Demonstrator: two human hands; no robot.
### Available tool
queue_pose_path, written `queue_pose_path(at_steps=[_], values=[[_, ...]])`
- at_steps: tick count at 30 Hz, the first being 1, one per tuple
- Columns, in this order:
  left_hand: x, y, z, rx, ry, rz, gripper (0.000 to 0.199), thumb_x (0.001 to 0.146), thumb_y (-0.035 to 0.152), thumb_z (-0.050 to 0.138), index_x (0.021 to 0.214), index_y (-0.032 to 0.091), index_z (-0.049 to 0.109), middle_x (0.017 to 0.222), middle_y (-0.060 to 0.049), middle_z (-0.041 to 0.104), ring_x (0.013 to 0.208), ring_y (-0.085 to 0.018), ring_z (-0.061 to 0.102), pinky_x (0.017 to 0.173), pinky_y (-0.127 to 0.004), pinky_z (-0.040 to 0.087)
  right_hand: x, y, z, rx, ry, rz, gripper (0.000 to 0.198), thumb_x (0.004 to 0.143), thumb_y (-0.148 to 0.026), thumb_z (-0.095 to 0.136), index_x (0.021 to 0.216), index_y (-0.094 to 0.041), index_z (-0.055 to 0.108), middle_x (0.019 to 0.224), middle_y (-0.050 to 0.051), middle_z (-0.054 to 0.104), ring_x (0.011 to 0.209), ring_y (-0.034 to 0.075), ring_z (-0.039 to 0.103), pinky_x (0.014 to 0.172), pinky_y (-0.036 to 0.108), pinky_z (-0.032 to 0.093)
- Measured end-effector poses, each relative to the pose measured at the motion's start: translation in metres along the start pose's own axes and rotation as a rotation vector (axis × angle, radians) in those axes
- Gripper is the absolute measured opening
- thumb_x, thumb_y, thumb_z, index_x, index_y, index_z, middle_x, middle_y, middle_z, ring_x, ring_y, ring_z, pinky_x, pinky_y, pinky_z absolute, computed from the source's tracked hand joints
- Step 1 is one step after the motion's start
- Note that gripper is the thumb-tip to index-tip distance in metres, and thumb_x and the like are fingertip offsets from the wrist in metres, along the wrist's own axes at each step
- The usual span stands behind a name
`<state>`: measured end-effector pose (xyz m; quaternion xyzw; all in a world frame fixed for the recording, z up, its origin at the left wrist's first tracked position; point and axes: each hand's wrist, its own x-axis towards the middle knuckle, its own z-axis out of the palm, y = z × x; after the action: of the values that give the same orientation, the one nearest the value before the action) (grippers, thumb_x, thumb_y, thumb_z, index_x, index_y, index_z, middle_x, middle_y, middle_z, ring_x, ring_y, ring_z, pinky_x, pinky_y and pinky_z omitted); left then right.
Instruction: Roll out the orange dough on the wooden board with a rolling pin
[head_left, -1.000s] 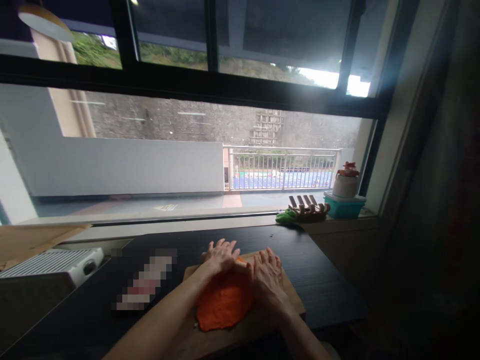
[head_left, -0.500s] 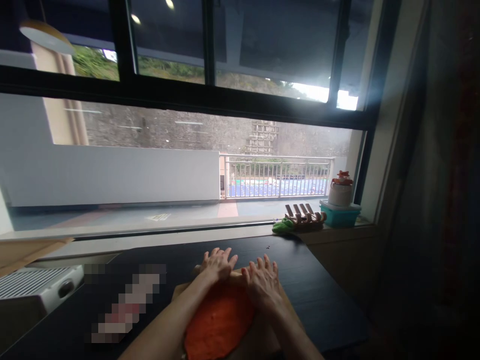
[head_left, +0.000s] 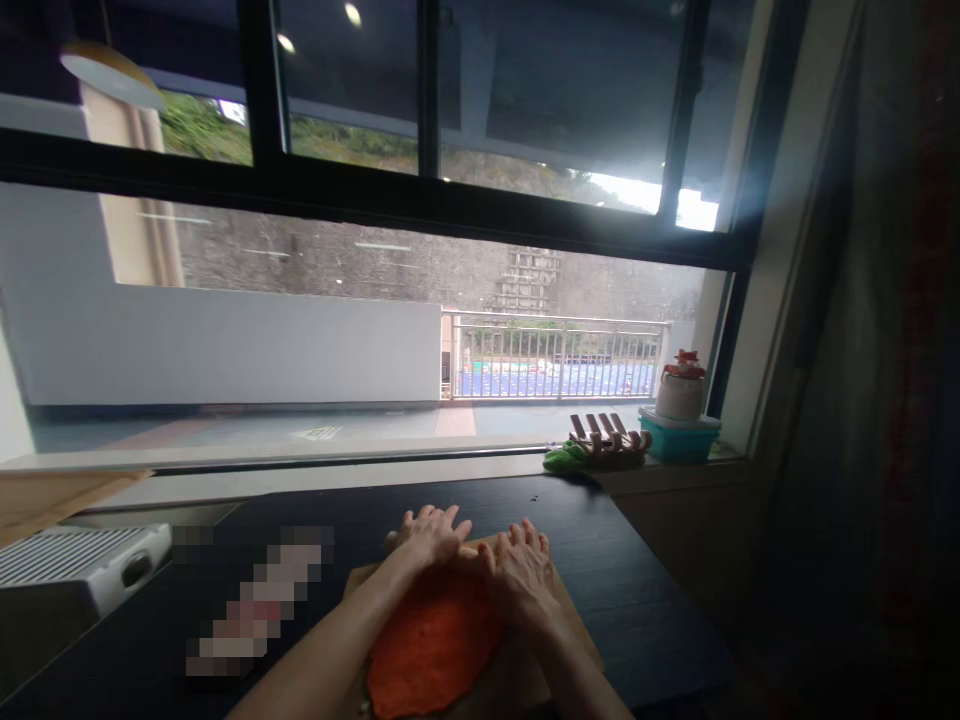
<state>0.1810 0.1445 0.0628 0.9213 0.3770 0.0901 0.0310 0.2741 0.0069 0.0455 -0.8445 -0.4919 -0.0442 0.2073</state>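
A flat orange sheet of soft, clay-like material (head_left: pixel 435 640) lies on a light wooden board (head_left: pixel 525 675). Across the sheet's far end runs a pale wooden rolling pin (head_left: pixel 392 541), mostly covered by my hands; only its left tip and a short stretch between the hands show. My left hand (head_left: pixel 431 535) rests palm down on the pin's left part, fingers stretched forward. On its right part lies my right hand (head_left: pixel 519 565), also palm down with fingers extended and slightly apart. Neither hand wraps round the pin.
The board sits on a dark table (head_left: pixel 637 600). A blurred-out item (head_left: pixel 255 610) lies to the left, near a white slatted appliance (head_left: pixel 90 560). On the windowsill stand a green cloth-like item (head_left: pixel 566 459), a slatted rack (head_left: pixel 609 440) and a teal box (head_left: pixel 679 438) with a white jar (head_left: pixel 679 396).
Both hands have shifted slightly back toward me over the board, with the fingers a little more bent. The view has turned slightly; the orange sheet looks much the same.
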Motion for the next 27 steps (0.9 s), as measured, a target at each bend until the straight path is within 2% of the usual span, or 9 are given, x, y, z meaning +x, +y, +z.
queue_pose_path(at_steps=[2, 5, 9, 12, 15, 19, 22, 27], values=[[-0.020, -0.002, -0.005, 0.026, -0.025, 0.010, 0.045, 0.089, 0.046, 0.033, 0.117, 0.026, 0.062, 0.129, -0.011, 0.060, 0.123, -0.033, 0.048, 0.101, -0.060, 0.029, -0.016, -0.005, 0.002, 0.017, -0.009, -0.016, 0.051, 0.095, -0.041, 0.032, 0.126, -0.011, 0.058, 0.138, 0.016, 0.049, 0.137, 0.030, 0.030, 0.110, 0.045, 0.021], [-0.046, -0.005, -0.011, 0.054, -0.045, -0.005, 0.052, 0.090, 0.046, 0.026, 0.126, 0.024, 0.056, 0.133, -0.010, 0.057, 0.129, -0.030, 0.042, 0.106, -0.057, 0.026, -0.039, -0.009, 0.009, 0.047, 0.006, -0.041, 0.057, 0.094, -0.041, 0.034, 0.138, -0.007, 0.045, 0.145, 0.017, 0.039, 0.139, 0.028, 0.026, 0.113, 0.042, 0.018], [-0.061, -0.005, -0.014, 0.050, -0.081, -0.034, 0.059, 0.089, 0.048, 0.023, 0.137, 0.021, 0.046, 0.145, -0.009, 0.044, 0.137, -0.027, 0.032, 0.111, -0.053, 0.021, -0.052, -0.009, 0.014, 0.071, 0.045, -0.075, 0.058, 0.094, -0.041, 0.036, 0.139, -0.006, 0.043, 0.148, 0.016, 0.032, 0.140, 0.026, 0.024, 0.114, 0.039, 0.017], [-0.051, -0.003, -0.013, 0.059, -0.077, -0.052, 0.059, 0.089, 0.049, 0.023, 0.136, 0.023, 0.046, 0.143, -0.009, 0.046, 0.137, -0.028, 0.031, 0.110, -0.055, 0.021, -0.043, -0.009, 0.008, 0.070, -0.002, -0.059, 0.054, 0.094, -0.037, 0.034, 0.137, -0.006, 0.046, 0.145, 0.016, 0.038, 0.139, 0.027, 0.027, 0.113, 0.040, 0.020], [-0.028, 0.000, -0.008, 0.066, -0.075, -0.075, 0.057, 0.089, 0.049, 0.024, 0.134, 0.024, 0.048, 0.141, -0.009, 0.049, 0.137, -0.030, 0.031, 0.109, -0.059, 0.020, -0.025, -0.007, 0.003, 0.055, -0.013, -0.035, 0.052, 0.095, -0.036, 0.032, 0.134, -0.007, 0.050, 0.142, 0.016, 0.043, 0.137, 0.028, 0.030, 0.112, 0.044, 0.021], [0.006, 0.002, 0.000, 0.056, -0.078, -0.102, 0.058, 0.088, 0.052, 0.026, 0.135, 0.026, 0.047, 0.141, -0.009, 0.050, 0.136, -0.031, 0.033, 0.109, -0.058, 0.020, 0.006, 0.000, 0.006, 0.023, 0.017, -0.002, 0.050, 0.095, -0.041, 0.033, 0.124, -0.011, 0.060, 0.137, 0.017, 0.050, 0.135, 0.030, 0.033, 0.110, 0.047, 0.022], [0.025, 0.004, 0.003, 0.049, -0.066, -0.123, 0.062, 0.087, 0.054, 0.026, 0.137, 0.022, 0.045, 0.140, -0.012, 0.050, 0.136, -0.032, 0.033, 0.107, -0.058, 0.022, 0.027, 0.008, 0.010, 0.010, 0.004, 0.023, 0.047, 0.095, -0.044, 0.034, 0.116, -0.016, 0.065, 0.131, 0.015, 0.056, 0.131, 0.031, 0.039, 0.106, 0.049, 0.027], [0.031, 0.005, 0.004, 0.042, -0.055, -0.125, 0.064, 0.087, 0.053, 0.025, 0.138, 0.018, 0.044, 0.141, -0.013, 0.048, 0.135, -0.032, 0.034, 0.106, -0.059, 0.023, 0.035, 0.011, 0.010, -0.005, -0.006, 0.028, 0.046, 0.095, -0.045, 0.033, 0.113, -0.018, 0.066, 0.127, 0.014, 0.059, 0.129, 0.030, 0.042, 0.104, 0.048, 0.030]])
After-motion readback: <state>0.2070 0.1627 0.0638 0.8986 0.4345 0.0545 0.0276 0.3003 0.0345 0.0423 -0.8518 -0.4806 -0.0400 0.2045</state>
